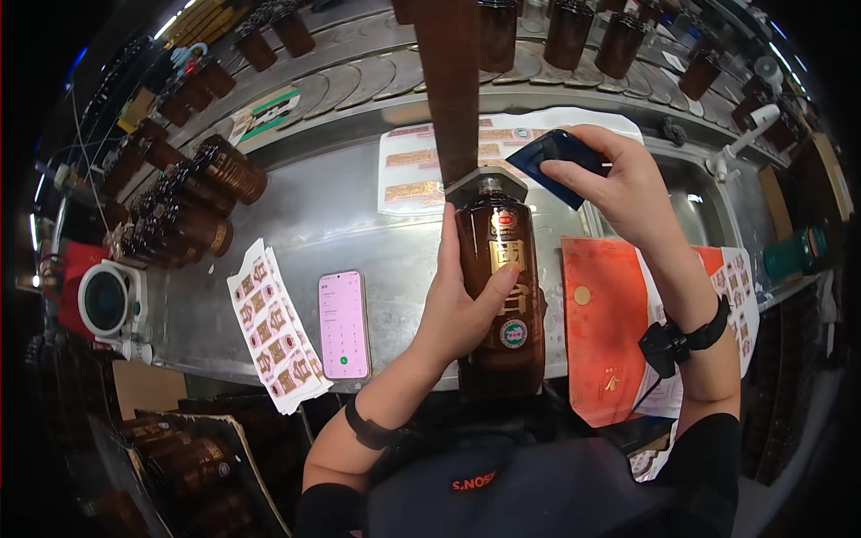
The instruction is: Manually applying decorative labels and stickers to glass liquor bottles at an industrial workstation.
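Observation:
My left hand [453,300] is wrapped round the side of a brown glass bottle [516,363], thumb across its front. The bottle's neck points away from me, close to a metal bracket [466,184] at the foot of an upright brown post. Gold characters and a round green-and-white sticker [513,334] show on its face. In my right hand [619,179] is a flat dark blue scraper [547,154], pinched between thumb and fingers. It is held just beyond and to the right of the bottle's neck, apart from the glass. Beneath it lies a sheet of gold labels [408,190].
A lit phone [344,323] and label sheets [273,332] lie on the metal table at left. An orange folder [605,332] is at right, near a sink [695,211]. Several brown bottles [229,170] stand back left; others line the conveyor [359,81]. The brown post [448,90] rises mid-table.

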`<state>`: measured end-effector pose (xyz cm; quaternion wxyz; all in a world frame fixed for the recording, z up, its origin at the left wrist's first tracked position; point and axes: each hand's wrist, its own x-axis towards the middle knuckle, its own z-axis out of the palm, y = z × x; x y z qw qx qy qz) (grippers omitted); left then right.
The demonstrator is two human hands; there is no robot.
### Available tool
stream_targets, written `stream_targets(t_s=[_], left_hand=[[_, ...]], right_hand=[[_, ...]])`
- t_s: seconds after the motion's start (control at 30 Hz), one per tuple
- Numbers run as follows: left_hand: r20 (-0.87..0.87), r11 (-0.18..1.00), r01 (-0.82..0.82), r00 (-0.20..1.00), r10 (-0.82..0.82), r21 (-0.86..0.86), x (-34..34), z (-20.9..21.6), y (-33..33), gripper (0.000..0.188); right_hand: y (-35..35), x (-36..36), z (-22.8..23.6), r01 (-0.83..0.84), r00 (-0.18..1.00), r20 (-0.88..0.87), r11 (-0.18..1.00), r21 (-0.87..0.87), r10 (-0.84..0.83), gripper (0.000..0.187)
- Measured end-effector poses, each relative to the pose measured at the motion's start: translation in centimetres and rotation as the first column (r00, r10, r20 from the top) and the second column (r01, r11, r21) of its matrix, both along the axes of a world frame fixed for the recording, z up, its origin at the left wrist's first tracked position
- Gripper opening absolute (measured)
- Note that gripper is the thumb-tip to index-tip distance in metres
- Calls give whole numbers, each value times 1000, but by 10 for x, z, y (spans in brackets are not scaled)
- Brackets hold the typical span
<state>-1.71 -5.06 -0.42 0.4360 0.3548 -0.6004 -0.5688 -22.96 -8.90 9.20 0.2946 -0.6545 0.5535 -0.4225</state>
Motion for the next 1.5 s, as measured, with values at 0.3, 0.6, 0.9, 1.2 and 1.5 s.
stream_targets(t_s=[0.3,0.6,0.9,1.2,1.5], left_hand=[[0,993,-7,1000,7,114,1,13,4,90],[-71,965,-124,987,144,230,-6,24,-26,45],[-165,962,-120,973,163,244,-15,28,-23,35],[-106,964,-131,982,159,231,-17,26,-32,36],[-57,982,-157,985,164,106,-14,17,-35,27]], right_hand=[[24,4,-12,-50,987,153,997,65,40,27],[31,-11,-21,-50,942,335,983,177,-12,31],[52,4,-24,-166,967,225,964,209,118,26],[52,-15,-36,-120,890,455,942,314,-38,22],[56,-17,-42,-90,863,500,951,294,-73,26]])
